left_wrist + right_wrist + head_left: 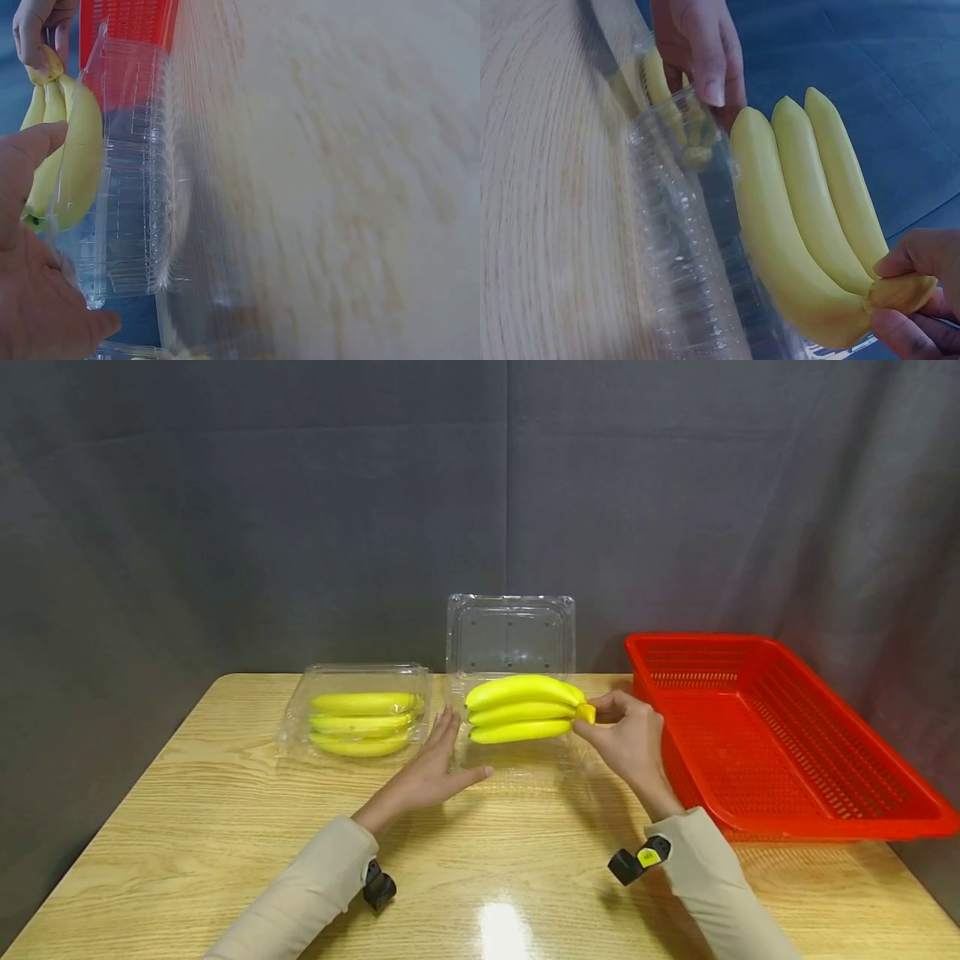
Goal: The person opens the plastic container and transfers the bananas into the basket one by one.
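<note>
Tabletop [172, 835] below, banana stem [586, 714] between right fingers [611, 700]

Passable across near tabletop [457, 864], between sleeves [307, 885]. Blocked right by red basket [780, 760], behind by raised clear lid [512, 639], left by closed banana box [367, 679]; narrowed there by left hand [429, 768].

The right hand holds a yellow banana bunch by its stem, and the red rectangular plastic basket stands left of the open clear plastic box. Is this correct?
No: the red plastic basket stands right of the open clear plastic box, as the head view shows. The right hand does hold the yellow banana bunch by its stem.
</note>
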`<state>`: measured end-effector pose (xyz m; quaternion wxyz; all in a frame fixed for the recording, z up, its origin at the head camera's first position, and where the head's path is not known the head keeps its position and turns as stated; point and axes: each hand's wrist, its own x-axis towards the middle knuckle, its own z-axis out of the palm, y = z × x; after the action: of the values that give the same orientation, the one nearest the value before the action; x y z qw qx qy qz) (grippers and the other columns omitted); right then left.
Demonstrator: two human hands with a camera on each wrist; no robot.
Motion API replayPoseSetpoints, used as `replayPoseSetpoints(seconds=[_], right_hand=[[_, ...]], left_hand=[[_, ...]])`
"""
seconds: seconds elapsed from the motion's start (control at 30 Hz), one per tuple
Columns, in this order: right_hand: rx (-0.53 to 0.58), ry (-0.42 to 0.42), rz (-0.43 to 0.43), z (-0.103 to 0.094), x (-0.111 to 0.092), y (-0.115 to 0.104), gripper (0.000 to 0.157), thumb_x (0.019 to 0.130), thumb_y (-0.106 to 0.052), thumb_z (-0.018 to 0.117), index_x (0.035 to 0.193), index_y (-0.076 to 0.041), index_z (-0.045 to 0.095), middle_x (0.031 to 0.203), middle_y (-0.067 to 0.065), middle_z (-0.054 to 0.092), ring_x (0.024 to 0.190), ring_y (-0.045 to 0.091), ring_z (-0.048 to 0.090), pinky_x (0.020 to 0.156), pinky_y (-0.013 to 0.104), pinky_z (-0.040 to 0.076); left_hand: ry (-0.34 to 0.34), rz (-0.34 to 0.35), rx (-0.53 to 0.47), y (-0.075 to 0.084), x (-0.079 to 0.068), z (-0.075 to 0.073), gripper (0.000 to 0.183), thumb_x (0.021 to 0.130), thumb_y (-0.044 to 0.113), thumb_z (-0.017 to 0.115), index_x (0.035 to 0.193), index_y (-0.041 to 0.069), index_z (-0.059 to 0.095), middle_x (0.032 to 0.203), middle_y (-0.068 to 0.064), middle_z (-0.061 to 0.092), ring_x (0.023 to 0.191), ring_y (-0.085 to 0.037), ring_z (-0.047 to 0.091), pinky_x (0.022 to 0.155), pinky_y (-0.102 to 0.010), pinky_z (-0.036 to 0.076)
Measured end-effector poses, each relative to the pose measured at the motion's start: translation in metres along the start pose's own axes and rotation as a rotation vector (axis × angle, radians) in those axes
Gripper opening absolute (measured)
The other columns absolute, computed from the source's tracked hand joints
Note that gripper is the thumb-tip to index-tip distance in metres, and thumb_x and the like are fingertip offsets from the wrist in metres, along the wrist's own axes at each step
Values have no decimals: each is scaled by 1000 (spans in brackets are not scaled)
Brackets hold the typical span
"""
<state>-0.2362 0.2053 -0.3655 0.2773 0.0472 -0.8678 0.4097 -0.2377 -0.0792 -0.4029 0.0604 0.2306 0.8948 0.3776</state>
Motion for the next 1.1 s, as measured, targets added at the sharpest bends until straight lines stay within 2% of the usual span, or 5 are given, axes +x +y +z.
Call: replayPoseSetpoints(seconds=[0.27,0.7,0.87,1.1], right_hand=[[25,8,30,-10,-3,-7,21,72,-8,82,90,-1,73,85,9,73,75,23,71,60,14,50],[34,12,79,-27,-11,-18,22,71,-10,84,89,-3,73,83,7,72,72,20,69,56,18,51],[37,6,83,-36,-14,-23,22,72,-11,83,91,-3,73,85,7,72,73,20,69,58,18,52],[55,-3,80,-49,-17,-28,21,74,-13,82,91,-4,73,84,5,72,71,14,68,60,20,53]], left_hand=[[-23,-9,4,1,1,-1,104,89,58,60,154,3,1,160,-11,-12,144,-23,-7,112,-54,12],[-24,-1,24,2,1,-2,106,88,58,61,153,-1,3,159,-13,-12,145,-27,-6,113,-53,13],[-29,-12,21,2,0,-3,103,88,56,62,154,3,3,160,-11,-12,145,-25,-7,113,-53,13],[-43,-13,39,3,1,-4,102,90,54,62,154,3,1,158,-9,-15,145,-26,-7,112,-55,13]])
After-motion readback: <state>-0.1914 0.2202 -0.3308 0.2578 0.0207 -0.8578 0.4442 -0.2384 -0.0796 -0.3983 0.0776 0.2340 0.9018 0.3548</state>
